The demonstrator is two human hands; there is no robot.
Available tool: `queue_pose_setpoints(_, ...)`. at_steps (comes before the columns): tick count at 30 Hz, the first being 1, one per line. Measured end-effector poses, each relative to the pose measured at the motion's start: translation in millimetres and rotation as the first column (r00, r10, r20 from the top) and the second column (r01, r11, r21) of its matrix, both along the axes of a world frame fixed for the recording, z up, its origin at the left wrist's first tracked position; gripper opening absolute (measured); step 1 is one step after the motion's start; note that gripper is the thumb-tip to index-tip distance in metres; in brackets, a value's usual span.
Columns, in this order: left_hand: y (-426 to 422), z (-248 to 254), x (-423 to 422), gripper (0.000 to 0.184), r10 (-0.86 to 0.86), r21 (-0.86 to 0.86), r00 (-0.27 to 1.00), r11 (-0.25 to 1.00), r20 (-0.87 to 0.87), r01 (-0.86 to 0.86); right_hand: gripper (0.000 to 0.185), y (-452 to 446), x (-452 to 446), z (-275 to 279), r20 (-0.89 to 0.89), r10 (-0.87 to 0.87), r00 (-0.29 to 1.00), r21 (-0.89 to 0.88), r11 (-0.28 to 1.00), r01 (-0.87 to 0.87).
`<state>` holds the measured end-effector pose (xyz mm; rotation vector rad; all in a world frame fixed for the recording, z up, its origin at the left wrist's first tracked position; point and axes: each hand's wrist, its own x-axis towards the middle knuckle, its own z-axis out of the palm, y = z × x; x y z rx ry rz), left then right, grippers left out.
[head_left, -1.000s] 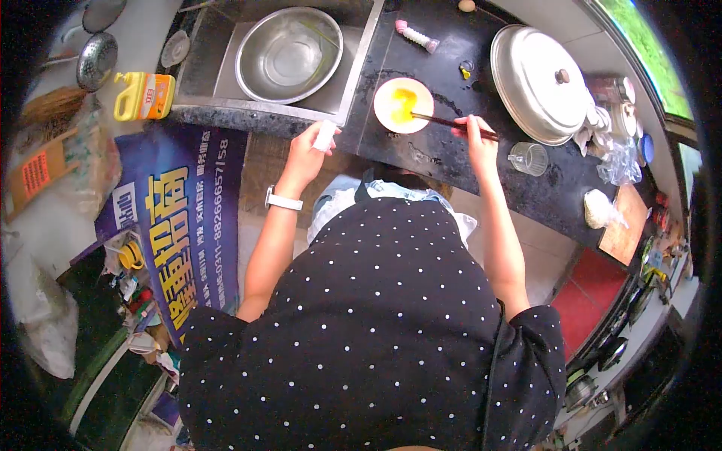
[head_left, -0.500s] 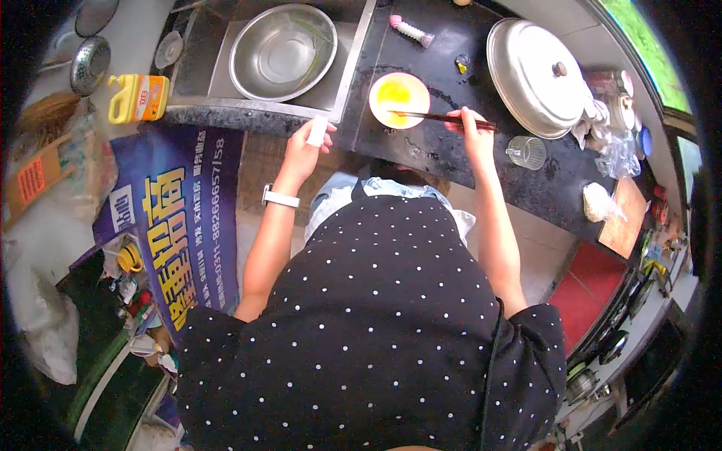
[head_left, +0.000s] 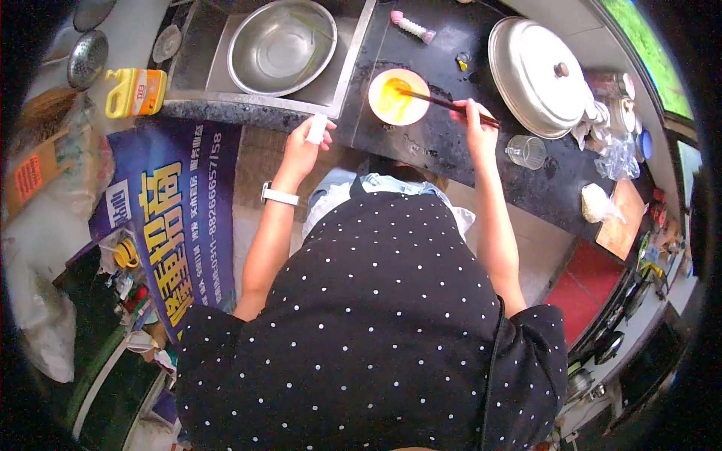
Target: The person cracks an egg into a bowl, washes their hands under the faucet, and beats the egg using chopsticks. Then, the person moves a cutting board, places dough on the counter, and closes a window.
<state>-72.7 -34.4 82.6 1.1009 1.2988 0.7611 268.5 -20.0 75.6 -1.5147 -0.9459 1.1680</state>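
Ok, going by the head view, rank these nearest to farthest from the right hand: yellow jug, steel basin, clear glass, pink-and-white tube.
From the right hand:
1. Clear glass: just to its right.
2. Pink-and-white tube: ahead and left.
3. Steel basin: farther left, in the sink.
4. Yellow jug: far left, past the basin.

You have the basin (head_left: 272,45) in the sink (head_left: 344,56) left of the bowl (head_left: 375,104); right of the bowl, a lid (head_left: 530,75) and a glass (head_left: 529,152).
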Motion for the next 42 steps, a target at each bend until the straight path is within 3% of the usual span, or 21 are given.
queue_pose_setpoints(2,0,3,2,0.031,0.015,0.005,1.000,1.000,-0.003,-0.015,0.030,1,4,-3,0.092,-0.028,0.995,0.023,0.999,0.026)
queue_pose_setpoints(3,0,5,1,0.030,0.021,0.009,1.000,1.000,-0.008,-0.020,0.030,0,4,-2,0.063,0.042,0.997,-0.047,0.998,-0.039)
queue_pose_setpoints(6,2,2,-1,0.029,0.025,-0.019,0.999,0.999,-0.025,-0.026,0.030,1,-4,1,-0.050,-0.021,0.999,0.039,0.999,0.023)
queue_pose_setpoints(7,3,0,0,0.032,0.023,0.005,0.999,1.000,-0.030,-0.023,0.029,4,-4,2,0.033,-0.069,0.997,0.110,0.992,0.065)
queue_pose_setpoints(11,0,0,-2,0.036,0.018,0.038,0.999,0.999,-0.047,-0.016,0.030,2,0,3,0.016,0.091,0.996,-0.045,0.995,-0.091)
queue_pose_setpoints(14,1,3,0,0.036,0.029,0.022,0.998,0.999,-0.055,-0.027,0.030,1,-2,6,0.119,-0.060,0.991,0.129,0.991,0.044)
queue_pose_setpoints(18,-2,-1,-1,0.036,0.033,0.031,0.999,0.999,-0.041,-0.031,0.030,-3,3,2,0.024,0.074,0.997,-0.016,0.997,-0.073)
queue_pose_setpoints(22,-3,1,-2,0.036,0.025,-0.002,0.998,1.000,-0.056,-0.025,0.029,-2,5,-3,0.147,-0.005,0.989,0.033,0.999,0.000)
queue_pose_setpoints(23,-3,0,-2,0.036,0.024,0.007,0.998,1.000,-0.051,-0.024,0.029,-2,2,4,0.072,0.043,0.996,-0.026,0.999,-0.041)
queue_pose_setpoints(26,-1,4,-1,0.036,0.020,0.002,0.997,1.000,-0.077,-0.020,0.029,-1,-5,6,0.029,-0.037,0.999,0.103,0.994,0.034)
queue_pose_setpoints(31,-1,0,-2,0.036,0.029,0.036,0.997,0.999,-0.071,-0.026,0.028,-2,1,5,0.037,0.075,0.996,-0.001,0.997,-0.075)
queue_pose_setpoints(34,-3,-2,-1,0.036,0.030,0.031,0.997,0.999,-0.076,-0.028,0.028,-2,2,3,0.037,-0.063,0.997,0.114,0.992,0.058)
queue_pose_setpoints(38,-4,-4,-2,0.035,0.041,0.022,0.997,0.999,-0.068,-0.040,0.027,-4,-2,7,-0.039,0.077,0.996,0.002,0.997,-0.077)
queue_pose_setpoints(39,-5,-4,-1,0.034,0.038,0.011,0.997,0.999,-0.067,-0.037,0.027,-2,-3,7,-0.004,0.010,1.000,0.085,0.996,-0.009)
queue_pose_setpoints(42,-5,0,0,0.034,0.048,0.025,0.996,0.999,-0.072,-0.046,0.027,1,2,5,0.052,0.059,0.997,0.002,0.998,-0.059)
